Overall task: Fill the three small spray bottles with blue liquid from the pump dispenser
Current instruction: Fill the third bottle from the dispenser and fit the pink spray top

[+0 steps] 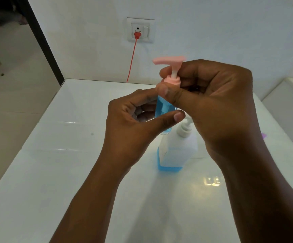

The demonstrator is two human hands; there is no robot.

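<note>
A small clear bottle (pixel 163 109) holding blue liquid is lifted above the table. My left hand (pixel 133 123) grips its body from the left, thumb across the front. Its pink pump top (pixel 170 61) stands up, and my right hand (pixel 212 102) pinches the pink collar (pixel 173 80) at the neck between thumb and fingers. Below them on the table stands the large white pump dispenser (pixel 179 148), with blue liquid low in its base (pixel 168 167). Its nozzle is partly hidden behind my right hand. No other small bottles are visible.
The white glossy table (pixel 72 155) runs back to a white wall with a socket (pixel 140 30) and a red plug and cord (pixel 133 55). A dark doorway edge stands at far left. A white ledge (pixel 291 106) rises at the right.
</note>
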